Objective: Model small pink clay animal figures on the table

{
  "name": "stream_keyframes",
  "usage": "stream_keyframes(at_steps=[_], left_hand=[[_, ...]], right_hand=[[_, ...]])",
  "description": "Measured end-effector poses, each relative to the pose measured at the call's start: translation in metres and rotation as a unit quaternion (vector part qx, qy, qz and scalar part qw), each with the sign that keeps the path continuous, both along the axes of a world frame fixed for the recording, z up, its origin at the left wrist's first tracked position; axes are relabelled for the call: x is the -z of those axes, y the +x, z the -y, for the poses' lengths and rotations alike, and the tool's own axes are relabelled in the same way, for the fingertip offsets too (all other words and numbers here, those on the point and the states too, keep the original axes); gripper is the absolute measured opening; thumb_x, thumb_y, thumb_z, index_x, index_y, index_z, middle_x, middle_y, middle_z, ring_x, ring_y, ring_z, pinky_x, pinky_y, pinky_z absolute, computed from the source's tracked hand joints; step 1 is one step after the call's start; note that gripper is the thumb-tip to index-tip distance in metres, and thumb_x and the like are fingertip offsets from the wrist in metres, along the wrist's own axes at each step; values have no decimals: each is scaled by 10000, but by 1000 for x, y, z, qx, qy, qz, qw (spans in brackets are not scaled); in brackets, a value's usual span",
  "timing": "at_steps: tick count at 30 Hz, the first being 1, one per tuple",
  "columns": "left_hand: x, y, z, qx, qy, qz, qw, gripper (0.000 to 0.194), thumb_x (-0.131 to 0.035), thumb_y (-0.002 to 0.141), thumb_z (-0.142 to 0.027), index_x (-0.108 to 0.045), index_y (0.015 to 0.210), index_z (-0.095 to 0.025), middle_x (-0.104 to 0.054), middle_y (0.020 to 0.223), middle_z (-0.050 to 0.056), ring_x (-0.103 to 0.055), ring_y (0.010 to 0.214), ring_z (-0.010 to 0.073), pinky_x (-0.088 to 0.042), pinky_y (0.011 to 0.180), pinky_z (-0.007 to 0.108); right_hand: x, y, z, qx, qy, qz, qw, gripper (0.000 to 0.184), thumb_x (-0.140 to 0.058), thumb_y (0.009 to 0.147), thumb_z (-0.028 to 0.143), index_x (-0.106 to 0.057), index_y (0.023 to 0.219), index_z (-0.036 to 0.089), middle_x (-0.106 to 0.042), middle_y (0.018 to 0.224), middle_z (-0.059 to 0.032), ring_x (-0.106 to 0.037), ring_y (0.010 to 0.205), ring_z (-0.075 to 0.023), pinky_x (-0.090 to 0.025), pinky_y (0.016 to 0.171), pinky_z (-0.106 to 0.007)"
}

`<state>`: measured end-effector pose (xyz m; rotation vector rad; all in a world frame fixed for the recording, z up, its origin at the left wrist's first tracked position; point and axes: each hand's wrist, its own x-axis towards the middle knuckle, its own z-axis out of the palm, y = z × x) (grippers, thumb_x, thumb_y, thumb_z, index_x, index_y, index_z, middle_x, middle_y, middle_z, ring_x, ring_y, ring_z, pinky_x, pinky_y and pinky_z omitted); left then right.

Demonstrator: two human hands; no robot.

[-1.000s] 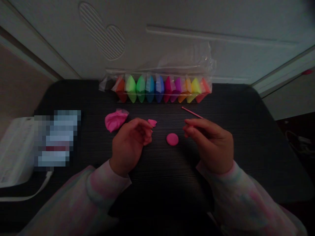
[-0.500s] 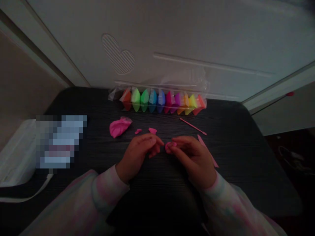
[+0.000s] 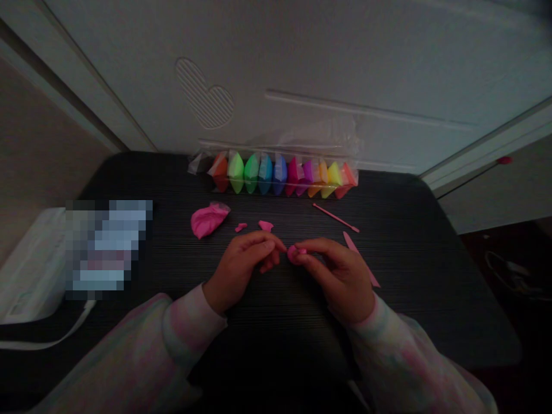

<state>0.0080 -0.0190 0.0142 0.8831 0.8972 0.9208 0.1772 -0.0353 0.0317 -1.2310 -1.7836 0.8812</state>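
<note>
A flat pink clay disc (image 3: 292, 255) lies on the dark table between my hands. My right hand (image 3: 340, 276) is closed in a pinch at the disc, thumb and forefinger on a small pink clay piece (image 3: 303, 251); the fingertips partly cover both. My left hand (image 3: 245, 261) holds nothing, its forefinger stretched out to the disc's left edge and the other fingers loosely curled. Whether that fingertip touches the disc I cannot tell. Just beyond the left hand are two pink clay scraps, a larger one (image 3: 266, 226) and a smaller one (image 3: 240, 227).
An opened packet of pink clay (image 3: 209, 220) sits at the left. Several coloured clay packets (image 3: 280, 175) in clear plastic line the back. A thin pink stick tool (image 3: 335, 217) and a pink clay knife (image 3: 353, 248) lie right. Far left are a blurred-out screen (image 3: 112, 247) and a white box (image 3: 32, 264).
My right hand has moved left, bringing its small clay piece to the disc and uncovering the pink knife. My left hand has come right to the disc's edge. The view has shifted too.
</note>
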Motion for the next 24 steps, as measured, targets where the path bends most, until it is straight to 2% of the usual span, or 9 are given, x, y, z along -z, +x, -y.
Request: stream_keyframes(at_steps=[5, 11, 13, 15, 17, 19, 21, 24], left_hand=[[-2, 1, 1, -6, -3, -2, 1000, 188, -556, 722, -305, -650, 696, -144, -544, 563, -3, -454, 510, 99, -302, 472, 242], [1, 2, 0, -10, -19, 36, 999, 180, -579, 719, -295, -662, 711, -135, -571, 590, 5, -481, 530, 100, -329, 474, 228], [-2, 6, 1, -30, -49, 100, 993, 201, -577, 724, -307, -662, 745, -127, -610, 674, 26, -536, 624, 121, -395, 551, 232], [-9, 12, 4, -45, -123, 187, 974, 286, -520, 769, -368, -652, 827, -121, -635, 793, 55, -572, 765, 152, -437, 684, 254], [-17, 19, 8, -35, -221, 256, 940, 428, -399, 825, -464, -624, 933, -116, -634, 877, 80, -578, 870, 177, -436, 778, 284], [-25, 23, 11, -26, -288, 296, 910, 553, -278, 846, -538, -596, 992, -110, -630, 919, 98, -581, 916, 188, -436, 815, 298], [-31, 24, 14, -43, -301, 320, 897, 600, -226, 845, -565, -589, 990, -109, -631, 948, 102, -581, 952, 182, -433, 848, 288], [-37, 22, 17, -86, -259, 329, 904, 563, -226, 842, -564, -592, 945, -149, -633, 993, 81, -566, 1004, 171, -443, 845, 274]], right_hand=[[-1, 0, 0, -16, 23, 13, 1000, 99, -527, 825, 190, -612, 876, 201, -682, 804, -10, -630, 728, -115, -494, 655, -242], [3, 0, 0, 2, 35, -21, 999, 53, -618, 765, 220, -569, 777, 204, -636, 716, -3, -612, 685, -131, -498, 616, -264], [3, -2, -1, -16, 92, -4, 996, 70, -635, 754, 218, -568, 761, 202, -638, 710, -5, -608, 686, -132, -496, 620, -273], [2, -6, -1, -44, 180, 52, 981, 54, -631, 760, 214, -591, 791, 195, -664, 754, -19, -611, 761, -152, -485, 695, -316], [2, -13, 1, -60, 252, 121, 958, 69, -608, 779, 214, -618, 844, 195, -690, 845, -28, -598, 879, -179, -428, 831, -390], [4, -19, 5, -71, 279, 174, 942, 119, -568, 806, 222, -626, 908, 200, -691, 943, -24, -568, 986, -194, -313, 959, -443], [4, -22, 10, -88, 280, 202, 934, 191, -536, 823, 269, -613, 983, 201, -671, 1035, -30, -522, 1082, -209, -188, 1033, -464], [-2, -19, 15, -108, 249, 201, 941, 379, -485, 826, 391, -533, 1150, 201, -595, 1183, -66, -410, 1221, -251, -70, 1068, -485]])
